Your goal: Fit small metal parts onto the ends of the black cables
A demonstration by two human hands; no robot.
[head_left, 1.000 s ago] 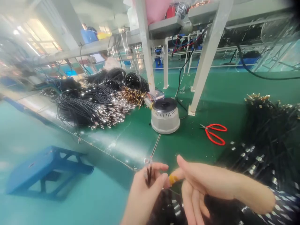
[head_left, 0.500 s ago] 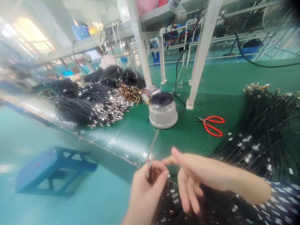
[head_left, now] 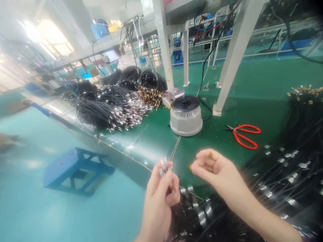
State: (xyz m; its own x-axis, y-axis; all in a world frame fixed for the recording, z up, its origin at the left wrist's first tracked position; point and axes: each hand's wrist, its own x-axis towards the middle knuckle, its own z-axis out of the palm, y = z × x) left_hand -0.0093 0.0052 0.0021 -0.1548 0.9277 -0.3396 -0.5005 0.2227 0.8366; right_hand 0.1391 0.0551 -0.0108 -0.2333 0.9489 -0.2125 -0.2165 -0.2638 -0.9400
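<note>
My left hand [head_left: 161, 186] is closed around a few thin black wires with silver metal terminals [head_left: 164, 165] that stick up above its fingers. A short way to the right, my right hand [head_left: 214, 169] is held palm up with its fingers curled, and a small orange-yellow bit shows at the thumb and forefinger tips. The two hands do not touch. Below them lies a heap of black wires with metal terminals [head_left: 277, 181], spreading to the right along the green bench [head_left: 151, 137].
A round white and black device [head_left: 186, 115] stands on the bench behind my hands. Red-handled scissors [head_left: 243, 134] lie to its right. More bundles of black terminal wires [head_left: 113, 104] are piled at the back left. White frame legs [head_left: 232, 57] rise behind. A blue stool [head_left: 75, 166] stands on the floor.
My right hand has drawn away from the left, turned palm up and curled its fingers. My left hand has risen a little with the wires. The view has shifted left and down.
</note>
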